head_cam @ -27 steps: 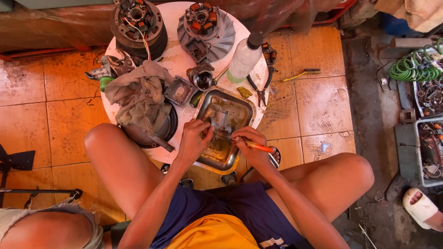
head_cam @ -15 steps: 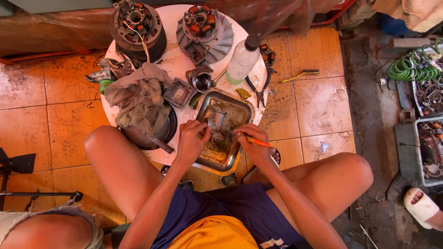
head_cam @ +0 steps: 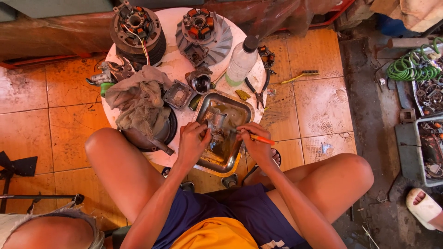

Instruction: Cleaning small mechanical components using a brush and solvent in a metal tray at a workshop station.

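Two bare hands work over a dented metal tray [head_cam: 240, 113] that lies at the near edge of a round white table [head_cam: 173, 64]. Left hand [head_cam: 193, 142] closes around a small grey cast-metal part, apparently a carburettor body [head_cam: 215, 122], and holds it just above the tray floor. Right hand [head_cam: 255, 143] is clenched on a slim orange-handled tool [head_cam: 259, 137], its tip turned toward the part; the tip itself is too small to make out.

State of work, as judged from the layout: disassembly looks well advanced, since several loose components already lie beyond the tray, while the part in hand is not yet set down and appears to be mid-cleaning or mid-adjustment. Brownish liquid pools in the tray, glossy against its scratched, dull steel.

Beyond the tray, on the far side of the table, stand a dark wound stator [head_cam: 136, 27] with coloured wires and a grey finned flywheel fan [head_cam: 205, 34] with radial vanes. Left of the tray lies a crumpled, grease-stained grey rag [head_cam: 138, 99], soft and folded, beside a small square cover plate [head_cam: 177, 94]. Just past the tray's far rim sit a cup-shaped metal housing [head_cam: 201, 80] and a translucent plastic squeeze bottle [head_cam: 242, 60] with a dark cap. Pliers [head_cam: 258, 90] lie to the tray's right.
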